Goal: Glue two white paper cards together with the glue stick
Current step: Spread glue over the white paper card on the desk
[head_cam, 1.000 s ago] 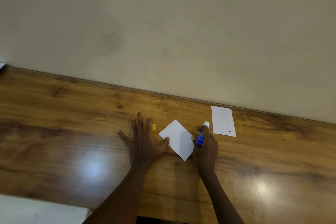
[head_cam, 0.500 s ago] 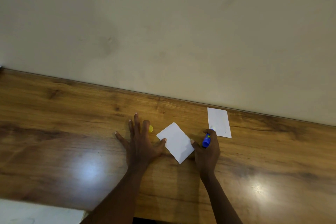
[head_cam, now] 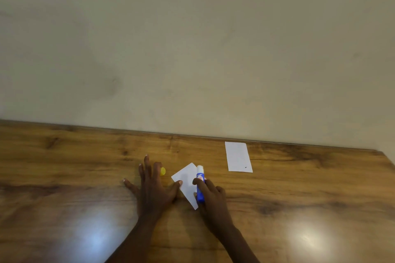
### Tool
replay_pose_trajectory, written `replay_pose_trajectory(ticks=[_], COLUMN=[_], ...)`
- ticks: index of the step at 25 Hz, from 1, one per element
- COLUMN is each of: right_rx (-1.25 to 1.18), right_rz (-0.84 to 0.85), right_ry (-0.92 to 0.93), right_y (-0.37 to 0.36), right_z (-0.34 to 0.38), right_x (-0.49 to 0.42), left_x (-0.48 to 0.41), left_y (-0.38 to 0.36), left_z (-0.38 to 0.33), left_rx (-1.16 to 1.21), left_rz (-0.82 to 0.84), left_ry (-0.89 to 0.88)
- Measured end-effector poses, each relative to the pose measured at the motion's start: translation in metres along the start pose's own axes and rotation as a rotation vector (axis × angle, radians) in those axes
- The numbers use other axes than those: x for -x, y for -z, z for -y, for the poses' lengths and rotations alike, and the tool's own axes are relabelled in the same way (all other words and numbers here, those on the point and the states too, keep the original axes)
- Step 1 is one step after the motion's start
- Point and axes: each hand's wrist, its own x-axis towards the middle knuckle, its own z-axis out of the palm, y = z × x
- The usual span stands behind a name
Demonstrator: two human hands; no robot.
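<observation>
Head view: my left hand [head_cam: 154, 187] lies flat, fingers spread, thumb touching the white rectangular paper card [head_cam: 185, 180]; my right hand [head_cam: 211, 196] grips the blue-and-white glue stick [head_cam: 200, 183] over it.

No text can be read anywhere. The glue stick [head_cam: 200, 187] has a printed label on its blue barrel, with a red and white patch, but its lettering is too blurred and small to make out. The far card [head_cam: 237, 156] bears a single small dark speck near its lower right corner; it is neither a letter nor a legible sign.
</observation>
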Motion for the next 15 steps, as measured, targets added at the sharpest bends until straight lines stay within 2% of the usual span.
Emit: replay_pose_trajectory(ticks=[3,9,12,15], right_rx=[0.144,0.156,0.040,-0.272], right_rz=[0.069,0.052,0.016,-0.092], right_ry=[-0.002,-0.029,-0.047,-0.107], right_y=[-0.002,0.000,0.004,0.011], right_z=[0.002,0.003,0.002,0.001], right_x=[0.000,-0.002,-0.005,-0.004], left_x=[0.000,0.003,0.004,0.004], left_y=[0.002,0.014,0.015,0.020], left_z=[-0.001,-0.001,0.000,-0.002], left_rx=[0.087,0.278,0.346,0.450], left_rz=[-0.021,-0.052,-0.031,-0.021], left_ry=[0.014,0.094,0.089,0.135])
